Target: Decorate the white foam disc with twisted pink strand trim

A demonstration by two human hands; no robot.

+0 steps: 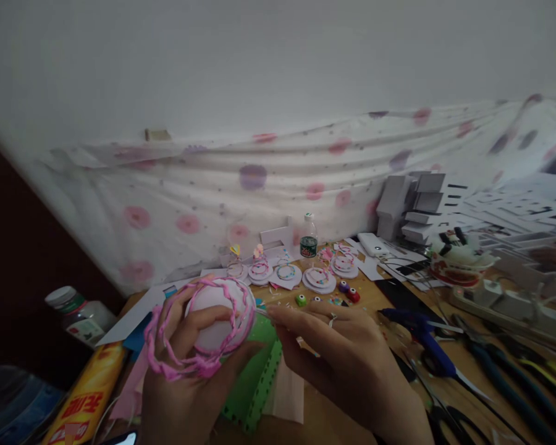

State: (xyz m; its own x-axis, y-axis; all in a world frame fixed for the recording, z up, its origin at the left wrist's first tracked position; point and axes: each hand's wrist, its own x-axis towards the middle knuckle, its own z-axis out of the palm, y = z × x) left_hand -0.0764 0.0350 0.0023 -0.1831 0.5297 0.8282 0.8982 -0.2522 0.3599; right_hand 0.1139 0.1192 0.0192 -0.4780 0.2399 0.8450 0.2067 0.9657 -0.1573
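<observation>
In my left hand [185, 395] is a round white disc [210, 337] with pink twisted cord [208, 369] looped around it in rings. My left fingers pass through the loops and curl over the disc, with the thumb near its lower right edge. Just right of the disc's rim, my right hand [352, 361] has its fingertips pinched together; a ring is on one finger. What the pinch holds, if anything, is too small to make out. Beneath both hands lies a green foam sheet [248, 377] with a notched edge.
Several small beaded ring stands [319, 279] line the back, near a small bottle [308, 238]. At right are a blue glue gun [426, 340], scissors [451, 420], pliers [500, 371] and a power strip [486, 296]. A yellow packet [90, 392] and another bottle [81, 315] are at left.
</observation>
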